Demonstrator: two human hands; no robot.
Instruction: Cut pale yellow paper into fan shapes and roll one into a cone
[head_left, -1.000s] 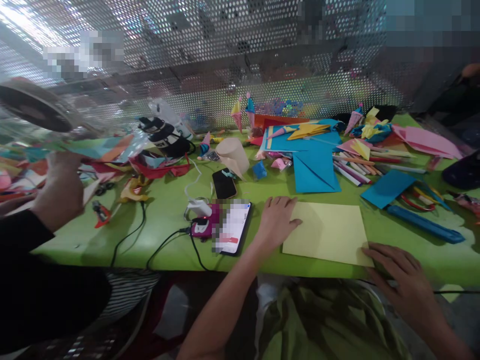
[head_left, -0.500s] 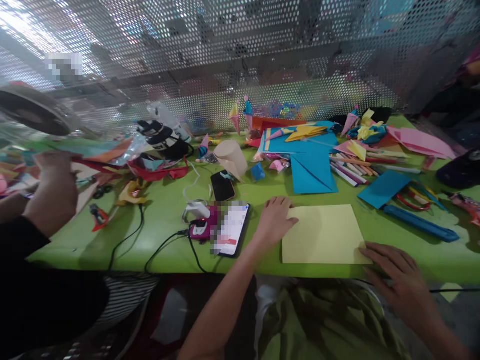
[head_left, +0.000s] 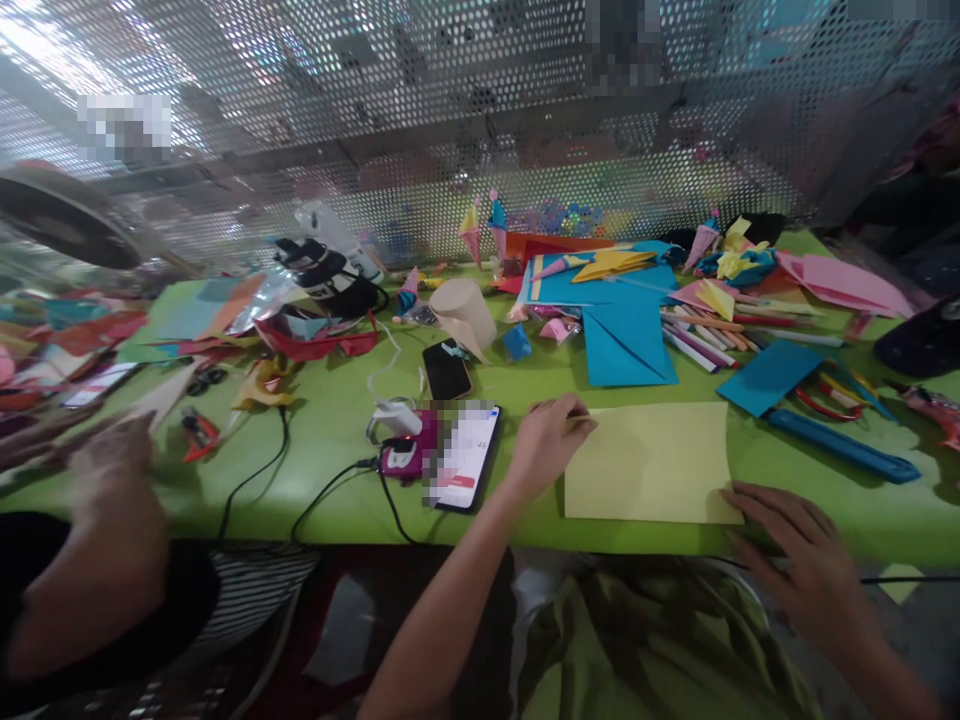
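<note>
While the pale yellow rectangular paper sheet (head_left: 652,465) lies near the front edge of the glossy green table (head_left: 862,520), it would be best handled flat and square, without a pull hard enough to crease it. The person's left hand (head_left: 551,445) is at its upper left corner, thumb and fingers drawn together, apparently with the paper's edge between them; a light pinch should suit such thin stock. The right hand (head_left: 799,540) is loosely spread and grasps nothing, fingertips touching the lower right corner; gentle, even pressure there should stop the sheet swivelling. I cannot tell whether the sheet is single or doubled, so checking the edges before pressing seems wise. Just beside the left wrist lies a dark-edged smartphone with a lit white screen (head_left: 469,460), easily nudged. Beyond the sheet's far edge is a bright blue folded paper (head_left: 630,345); to its right, a long blue plastic-looking tool (head_left: 844,445), both apart from it.
</note>
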